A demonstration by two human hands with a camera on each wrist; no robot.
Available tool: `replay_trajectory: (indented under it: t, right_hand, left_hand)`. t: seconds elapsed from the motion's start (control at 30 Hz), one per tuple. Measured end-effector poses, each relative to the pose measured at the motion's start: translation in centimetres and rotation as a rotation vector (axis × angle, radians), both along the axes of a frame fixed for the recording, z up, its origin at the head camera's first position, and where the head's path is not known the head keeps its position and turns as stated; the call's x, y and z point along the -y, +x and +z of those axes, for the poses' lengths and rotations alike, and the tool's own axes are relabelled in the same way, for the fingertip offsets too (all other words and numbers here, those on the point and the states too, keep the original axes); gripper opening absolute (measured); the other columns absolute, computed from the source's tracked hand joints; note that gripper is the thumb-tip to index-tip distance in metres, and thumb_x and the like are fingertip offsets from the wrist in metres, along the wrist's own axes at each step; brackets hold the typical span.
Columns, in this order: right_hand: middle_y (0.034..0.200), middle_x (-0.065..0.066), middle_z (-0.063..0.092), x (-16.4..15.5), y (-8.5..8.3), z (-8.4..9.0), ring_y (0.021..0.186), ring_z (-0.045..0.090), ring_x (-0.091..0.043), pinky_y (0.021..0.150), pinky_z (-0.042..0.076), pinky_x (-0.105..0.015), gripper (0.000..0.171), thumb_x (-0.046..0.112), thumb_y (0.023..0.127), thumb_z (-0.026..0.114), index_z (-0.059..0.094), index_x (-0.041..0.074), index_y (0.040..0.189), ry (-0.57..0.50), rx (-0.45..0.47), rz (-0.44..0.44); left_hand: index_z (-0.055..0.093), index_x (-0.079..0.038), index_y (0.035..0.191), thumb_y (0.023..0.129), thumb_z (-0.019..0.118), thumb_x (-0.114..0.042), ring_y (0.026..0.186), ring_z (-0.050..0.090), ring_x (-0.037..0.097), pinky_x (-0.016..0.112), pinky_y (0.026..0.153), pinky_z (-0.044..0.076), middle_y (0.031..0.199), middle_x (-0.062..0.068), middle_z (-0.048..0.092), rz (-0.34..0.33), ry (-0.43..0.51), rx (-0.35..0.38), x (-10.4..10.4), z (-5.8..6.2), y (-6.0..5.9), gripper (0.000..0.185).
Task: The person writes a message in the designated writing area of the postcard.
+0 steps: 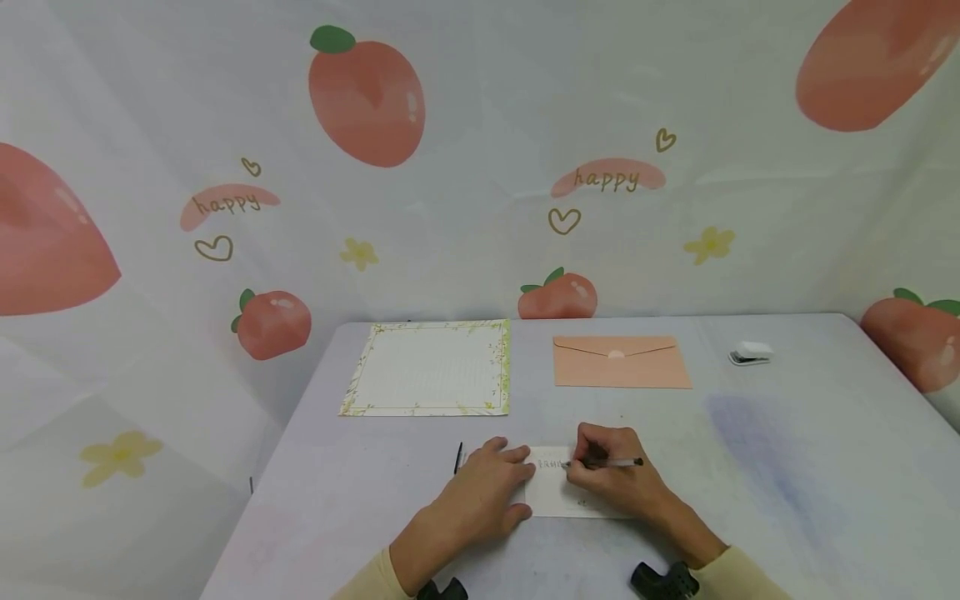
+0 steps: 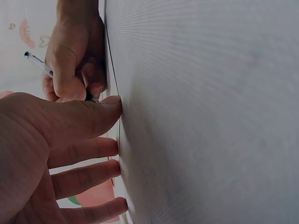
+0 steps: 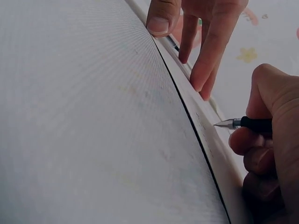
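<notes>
A small white card (image 1: 551, 496) lies flat near the table's front, with a short row of handwritten marks along its upper part. My right hand (image 1: 615, 471) pinches a pen (image 1: 624, 462) with a clear barrel and dark grip; in the right wrist view the pen's metal tip (image 3: 224, 123) meets the card. My left hand (image 1: 487, 490) rests on the card's left end with fingers spread and thumb at its lower edge. Just left of that hand lies a dark pen cap or stick (image 1: 458, 457), partly hidden. The card's right end is covered by my right hand.
Toward the back left lies a sheet of paper (image 1: 435, 371) with a green floral border. A peach-coloured envelope (image 1: 622, 367) is at back centre, and a small white stapler (image 1: 752, 353) stands at back right. A fruit-patterned cloth (image 1: 450, 225) hangs behind the table (image 1: 847, 467).
</notes>
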State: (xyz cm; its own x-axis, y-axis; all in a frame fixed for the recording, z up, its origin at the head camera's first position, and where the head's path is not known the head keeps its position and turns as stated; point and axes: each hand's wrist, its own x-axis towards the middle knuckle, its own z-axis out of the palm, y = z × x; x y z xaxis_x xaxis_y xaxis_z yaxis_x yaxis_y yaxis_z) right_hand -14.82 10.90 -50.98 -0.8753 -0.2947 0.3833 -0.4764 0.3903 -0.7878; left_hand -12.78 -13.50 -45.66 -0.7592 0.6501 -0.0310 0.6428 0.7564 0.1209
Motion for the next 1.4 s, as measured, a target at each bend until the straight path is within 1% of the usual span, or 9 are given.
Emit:
replay_trajectory:
  t: [0.1, 0.5, 0.8, 0.87, 0.9, 1.0, 1.1, 1.13, 1.4]
  right_hand:
    - [0.07, 0.017, 0.061, 0.0, 0.0, 0.0, 0.063, 0.054, 0.0, 0.056, 0.045, -0.021, 0.033, -0.006, 0.077, 0.075, 0.062, 0.024, 0.077, 0.002, 0.004, 0.0]
    - [0.068, 0.015, 0.056, -0.2, -0.1, 0.4, 0.062, 0.052, -0.002, 0.056, 0.044, -0.022, 0.033, -0.009, 0.076, 0.073, 0.058, 0.02, 0.075, -0.045, 0.023, -0.007]
    - [0.072, 0.007, 0.06, -0.1, -0.1, 0.7, 0.065, 0.052, -0.003, 0.057, 0.043, -0.022, 0.03, -0.013, 0.081, 0.071, 0.064, 0.016, 0.079, -0.163, 0.093, -0.029]
    - [0.073, 0.005, 0.062, -0.1, -0.1, 0.7, 0.066, 0.053, -0.004, 0.057, 0.044, -0.022, 0.029, -0.013, 0.083, 0.071, 0.065, 0.015, 0.08, -0.174, 0.112, -0.037]
    - [0.074, 0.004, 0.063, -0.1, -0.1, 0.7, 0.066, 0.053, -0.005, 0.058, 0.045, -0.022, 0.028, -0.013, 0.083, 0.071, 0.065, 0.015, 0.081, -0.174, 0.117, -0.043]
    - [0.077, 0.003, 0.066, -0.1, -0.2, 0.7, 0.069, 0.057, -0.007, 0.063, 0.048, -0.023, 0.027, -0.011, 0.086, 0.072, 0.066, 0.015, 0.082, -0.164, 0.139, -0.063]
    - [0.079, 0.001, 0.068, -0.2, -0.2, 0.9, 0.071, 0.06, -0.01, 0.065, 0.05, -0.024, 0.024, -0.008, 0.088, 0.072, 0.067, 0.015, 0.084, -0.166, 0.193, -0.08]
    - [0.08, 0.0, 0.069, -0.3, -0.2, 1.0, 0.072, 0.061, -0.011, 0.065, 0.05, -0.024, 0.022, -0.007, 0.089, 0.072, 0.067, 0.014, 0.085, -0.165, 0.214, -0.083]
    - [0.081, -0.01, 0.072, -1.0, -0.2, 2.0, 0.064, 0.059, -0.01, 0.054, 0.052, -0.025, 0.008, -0.003, 0.098, 0.068, 0.065, 0.004, 0.095, -0.236, 0.366, -0.022]
  left_hand:
    - [0.08, -0.016, 0.132, 0.089, 0.091, -0.037, 0.135, 0.068, 0.035, 0.049, 0.112, 0.057, 0.146, 0.004, 0.073, 0.024, -0.017, 0.024, -0.3, 0.8, 0.3, 0.049]
    - [0.08, -0.017, 0.132, 0.089, 0.091, -0.036, 0.135, 0.068, 0.035, 0.048, 0.113, 0.057, 0.147, 0.004, 0.072, 0.023, -0.009, 0.022, -0.3, 0.9, 0.3, 0.048]
    - [0.08, -0.014, 0.13, 0.09, 0.089, -0.035, 0.133, 0.069, 0.035, 0.048, 0.115, 0.055, 0.144, 0.007, 0.074, -0.01, 0.018, 0.0, 0.0, 0.3, 0.0, 0.046]
    - [0.079, -0.014, 0.13, 0.091, 0.089, -0.035, 0.132, 0.069, 0.035, 0.049, 0.115, 0.055, 0.144, 0.007, 0.074, -0.019, 0.029, 0.004, 0.1, 0.2, -0.1, 0.045]
    - [0.079, -0.014, 0.13, 0.092, 0.088, -0.035, 0.132, 0.069, 0.035, 0.049, 0.115, 0.055, 0.144, 0.007, 0.074, -0.027, 0.029, -0.002, 0.2, -0.5, -0.3, 0.045]
    - [0.079, -0.014, 0.132, 0.092, 0.088, -0.035, 0.133, 0.068, 0.035, 0.049, 0.115, 0.054, 0.146, 0.006, 0.073, -0.013, 0.033, 0.017, 0.2, -0.3, -0.1, 0.046]
    - [0.079, -0.015, 0.131, 0.091, 0.089, -0.035, 0.134, 0.068, 0.035, 0.049, 0.115, 0.055, 0.146, 0.006, 0.073, -0.006, 0.033, 0.022, 0.2, -0.6, -0.2, 0.046]
    - [0.079, -0.015, 0.131, 0.09, 0.09, -0.034, 0.135, 0.067, 0.035, 0.05, 0.116, 0.054, 0.146, 0.006, 0.072, 0.006, 0.036, 0.037, 0.1, 0.2, 0.0, 0.046]
    - [0.078, -0.017, 0.133, 0.09, 0.09, -0.035, 0.139, 0.065, 0.034, 0.048, 0.118, 0.054, 0.15, 0.003, 0.07, 0.061, -0.006, 0.078, -0.3, 0.8, 0.5, 0.048]
